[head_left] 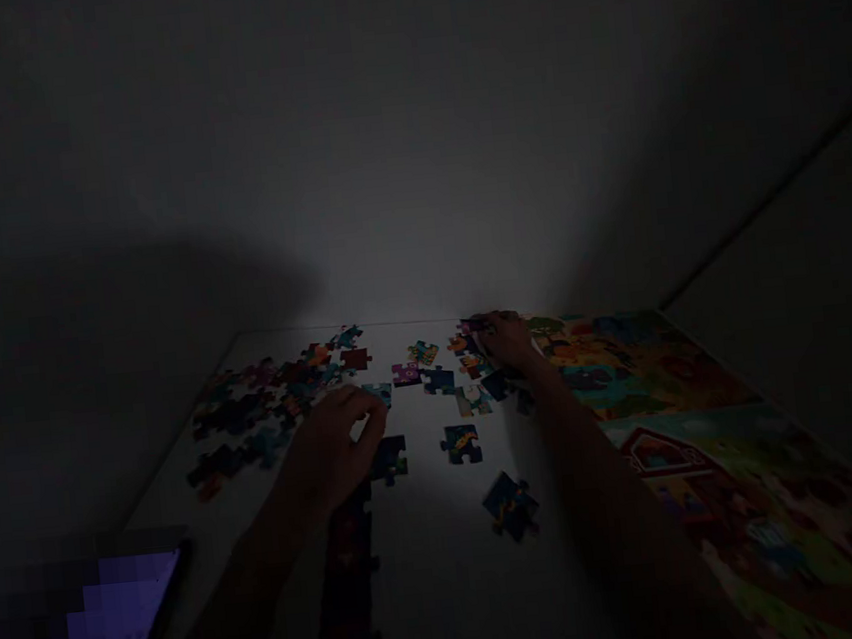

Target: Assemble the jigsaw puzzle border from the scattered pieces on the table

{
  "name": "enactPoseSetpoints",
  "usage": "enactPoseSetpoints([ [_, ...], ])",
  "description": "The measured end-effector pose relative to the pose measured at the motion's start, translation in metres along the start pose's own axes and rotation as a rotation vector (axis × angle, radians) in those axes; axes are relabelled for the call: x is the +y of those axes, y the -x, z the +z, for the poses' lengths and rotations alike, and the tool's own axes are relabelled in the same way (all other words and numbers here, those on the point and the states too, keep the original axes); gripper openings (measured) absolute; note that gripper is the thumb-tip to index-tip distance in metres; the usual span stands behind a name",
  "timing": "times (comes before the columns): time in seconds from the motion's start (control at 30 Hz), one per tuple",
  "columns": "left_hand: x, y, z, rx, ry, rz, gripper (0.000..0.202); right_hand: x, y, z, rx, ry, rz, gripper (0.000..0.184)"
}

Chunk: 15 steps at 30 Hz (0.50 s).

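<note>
The scene is very dark. Loose jigsaw pieces (275, 394) lie scattered on a white table (434, 560). My left hand (337, 449) rests over pieces near the middle, its fingers curled down; whether it holds one is hidden. My right hand (503, 340) reaches to the far edge and its fingers close on a dark puzzle piece (476, 326) among a small cluster. A joined strip of pieces (351, 558) runs toward me below the left hand. Single pieces (462, 445) lie between my arms.
A colourful picture sheet or box lid (708, 433) with a red barn covers the table's right side. A glowing screen (116, 631), blurred out, lies at the lower left. A plain wall stands behind the table, with floor to the right.
</note>
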State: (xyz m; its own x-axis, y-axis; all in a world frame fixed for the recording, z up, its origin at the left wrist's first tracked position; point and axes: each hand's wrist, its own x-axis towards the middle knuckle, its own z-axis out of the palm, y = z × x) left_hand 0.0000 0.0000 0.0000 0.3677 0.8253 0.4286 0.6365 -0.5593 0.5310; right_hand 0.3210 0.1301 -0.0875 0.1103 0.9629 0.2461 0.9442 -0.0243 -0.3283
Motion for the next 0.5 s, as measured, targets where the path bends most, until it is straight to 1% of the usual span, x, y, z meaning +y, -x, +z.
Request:
enactPoseSetpoints([
  [0.1,-0.02,0.006,0.021,-0.035,-0.082,0.018,0.024,-0.001,0.001,0.002,0.012,-0.003,0.008,0.042],
  [0.17,-0.026,0.012,0.029,-0.055,-0.088,0.035,0.023,-0.002,0.001,0.002,0.024,-0.008,0.017,0.042],
  [0.33,-0.026,0.018,0.034,-0.112,-0.077,0.076,0.024,-0.001,-0.001,0.002,0.008,-0.01,0.074,0.042],
  [0.5,-0.031,0.019,0.037,-0.101,-0.08,0.087,0.025,0.001,-0.004,-0.003,-0.03,-0.071,0.108,0.038],
])
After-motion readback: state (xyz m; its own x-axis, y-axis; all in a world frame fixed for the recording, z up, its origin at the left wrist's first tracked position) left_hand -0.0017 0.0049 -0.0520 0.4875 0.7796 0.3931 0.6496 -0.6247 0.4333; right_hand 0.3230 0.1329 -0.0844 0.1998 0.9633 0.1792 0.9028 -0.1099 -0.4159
